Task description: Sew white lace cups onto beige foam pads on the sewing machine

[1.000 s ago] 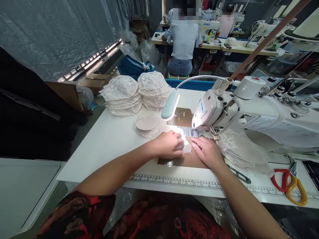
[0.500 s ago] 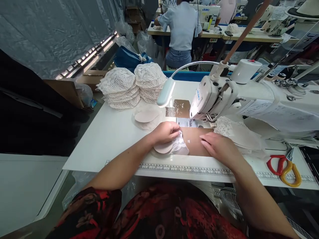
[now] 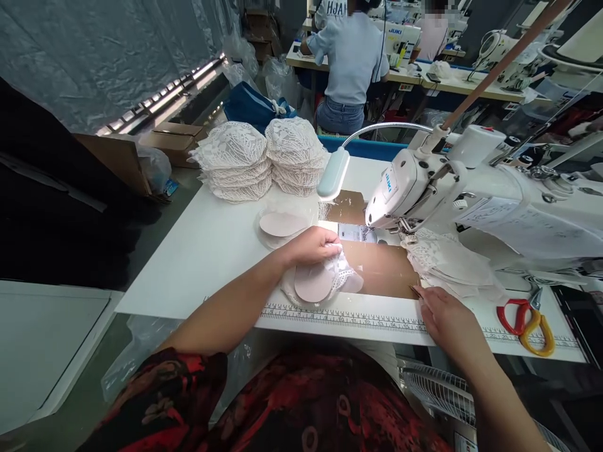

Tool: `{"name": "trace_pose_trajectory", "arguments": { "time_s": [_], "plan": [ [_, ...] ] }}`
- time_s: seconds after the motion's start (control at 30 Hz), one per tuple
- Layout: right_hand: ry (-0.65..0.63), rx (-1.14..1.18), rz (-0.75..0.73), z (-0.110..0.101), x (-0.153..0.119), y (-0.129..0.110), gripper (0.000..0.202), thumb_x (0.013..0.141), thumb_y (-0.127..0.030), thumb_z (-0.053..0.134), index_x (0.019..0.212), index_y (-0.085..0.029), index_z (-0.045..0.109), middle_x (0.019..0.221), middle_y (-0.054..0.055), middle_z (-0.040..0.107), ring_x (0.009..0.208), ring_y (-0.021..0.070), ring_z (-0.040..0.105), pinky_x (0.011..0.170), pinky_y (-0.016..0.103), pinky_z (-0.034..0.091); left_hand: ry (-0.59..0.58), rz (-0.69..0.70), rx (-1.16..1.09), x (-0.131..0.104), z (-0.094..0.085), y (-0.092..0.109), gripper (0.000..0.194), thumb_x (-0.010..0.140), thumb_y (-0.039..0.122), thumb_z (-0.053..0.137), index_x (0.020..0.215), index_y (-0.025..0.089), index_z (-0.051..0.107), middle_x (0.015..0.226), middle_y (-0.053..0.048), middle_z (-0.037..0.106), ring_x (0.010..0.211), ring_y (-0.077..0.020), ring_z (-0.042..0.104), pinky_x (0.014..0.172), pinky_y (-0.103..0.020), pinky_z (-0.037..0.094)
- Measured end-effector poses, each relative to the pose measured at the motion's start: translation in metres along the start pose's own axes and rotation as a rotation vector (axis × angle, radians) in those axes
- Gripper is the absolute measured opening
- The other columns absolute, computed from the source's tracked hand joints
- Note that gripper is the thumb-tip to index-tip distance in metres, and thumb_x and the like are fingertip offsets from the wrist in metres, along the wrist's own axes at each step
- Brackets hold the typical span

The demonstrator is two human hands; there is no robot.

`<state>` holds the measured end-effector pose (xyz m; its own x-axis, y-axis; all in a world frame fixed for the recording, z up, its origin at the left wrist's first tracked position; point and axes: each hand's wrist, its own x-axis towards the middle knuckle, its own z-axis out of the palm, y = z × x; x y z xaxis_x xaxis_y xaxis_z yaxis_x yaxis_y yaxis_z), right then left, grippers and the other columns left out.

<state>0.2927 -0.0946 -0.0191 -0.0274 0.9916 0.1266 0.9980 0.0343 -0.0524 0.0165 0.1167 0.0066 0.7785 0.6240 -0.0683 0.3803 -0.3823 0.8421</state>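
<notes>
**Lace piece held at JUKI machine**

The sewing machine [image 3: 393,191] reads "JUKI", as does a rear machine [image 3: 398,39]; a background shirt [image 3: 335,9] shows "HJA". Lace piece [image 3: 343,276] lies at 7 o'clock from the needle [image 3: 366,232], pinched by the left hand's [image 3: 316,246] fingers. Since the earlier frame, the right hand [image 3: 445,317] has shifted to the brown board's [image 3: 381,267] 4 o'clock corner, fingers curled; whether grasping, cannot tell.
</notes>
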Motion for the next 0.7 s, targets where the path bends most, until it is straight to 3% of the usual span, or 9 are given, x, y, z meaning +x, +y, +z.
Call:
{"name": "trace_pose_trajectory", "arguments": {
  "time_s": [0.17, 0.27, 0.47, 0.7],
  "plan": [
    [0.028, 0.335, 0.047, -0.019, 0.019, -0.033, 0.038, 0.098, -0.029, 0.037, 0.130, -0.020, 0.056, 0.096, 0.005, 0.075, 0.084, 0.0189, 0.071, 0.070, 0.030, 0.055, -0.022, -0.004, -0.005, 0.000, -0.002, 0.000, 0.019, 0.080, 0.027, 0.052, 0.074, 0.014, 0.065, 0.071, 0.000, 0.063, 0.066, -0.0124, 0.055, 0.060, -0.022, 0.038],
    [0.033, 0.411, 0.005, -0.025, 0.044, -0.061, 0.040, 0.099, -0.036, 0.038, 0.130, -0.021, 0.058, 0.115, 0.008, 0.071, 0.105, 0.0209, 0.066, 0.081, 0.031, 0.053, -0.024, 0.007, -0.002, 0.000, -0.003, 0.001, 0.018, 0.079, 0.027, 0.053, 0.073, 0.014, 0.064, 0.070, 0.000, 0.062, 0.066, -0.0123, 0.054, 0.060, -0.021, 0.038],
    [-0.013, 0.338, 0.001, -0.022, 0.084, -0.099, 0.038, 0.097, -0.035, 0.045, 0.124, -0.018, 0.065, 0.099, 0.008, 0.074, 0.092, 0.0227, 0.068, 0.075, 0.031, 0.051, -0.022, 0.016, 0.030, -0.003, -0.003, 0.007, 0.019, 0.078, 0.028, 0.053, 0.073, 0.014, 0.065, 0.065, 0.001, 0.057, 0.060, -0.0105, 0.048, 0.055, -0.021, 0.034],
    [-0.022, 0.276, 0.009, -0.013, 0.094, -0.108, 0.033, 0.095, -0.030, 0.049, 0.118, -0.019, 0.068, 0.106, 0.009, 0.073, 0.096, 0.0247, 0.067, 0.080, 0.033, 0.050, -0.013, 0.042, 0.056, -0.003, -0.002, 0.003, 0.019, 0.078, 0.026, 0.050, 0.069, 0.014, 0.063, 0.062, 0.003, 0.054, 0.058, -0.0099, 0.045, 0.053, -0.021, 0.031]
  ]
}}
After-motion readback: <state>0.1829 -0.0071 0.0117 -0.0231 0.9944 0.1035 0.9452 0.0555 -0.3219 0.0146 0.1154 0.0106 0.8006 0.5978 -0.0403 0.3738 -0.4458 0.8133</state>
